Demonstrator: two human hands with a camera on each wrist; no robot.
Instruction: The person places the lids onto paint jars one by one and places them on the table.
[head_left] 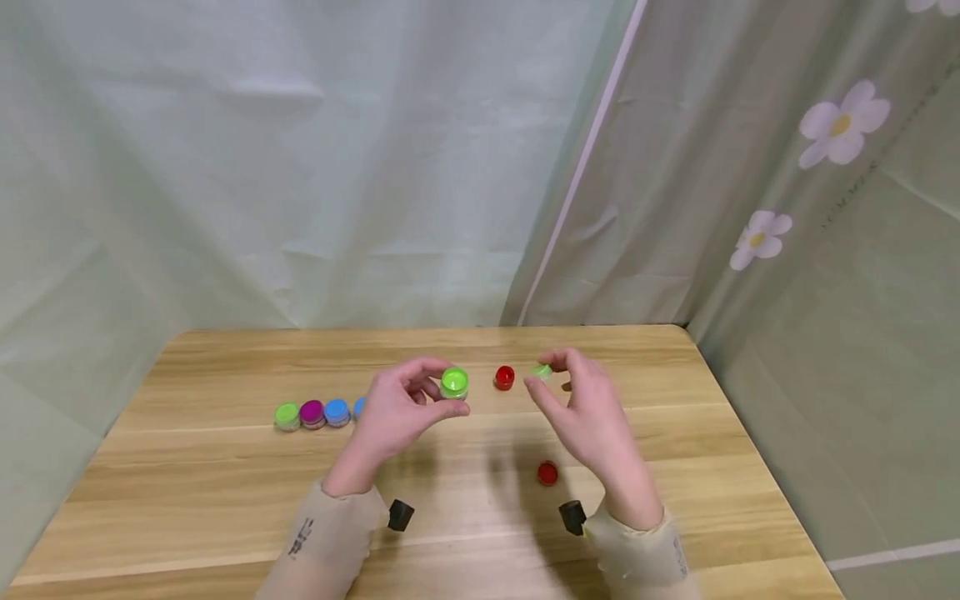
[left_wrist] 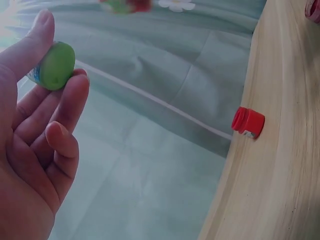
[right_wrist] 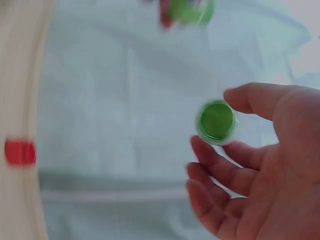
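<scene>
My left hand (head_left: 401, 408) pinches a small jar of bright green paint (head_left: 453, 382) between thumb and fingers, above the table. Its lid is off and the paint surface shows. In the left wrist view, the jar (left_wrist: 57, 66) has a bluish label on its side. Thumb and fingertips of my right hand (head_left: 588, 408) grip a green screw lid (head_left: 541, 372), apart from the jar. The right wrist view has the hollow underside of the lid (right_wrist: 216, 121) facing the camera. An uncapped red paint jar (head_left: 505, 377) stands on the table behind and between the hands.
A red lid (head_left: 547, 473) lies on the wooden table (head_left: 465, 533), left of the right wrist. On the left, capped jars in green (head_left: 287, 416), purple (head_left: 312, 414) and blue (head_left: 337, 412) stand in a row, with another blue one partly behind my left hand. Curtains hang behind.
</scene>
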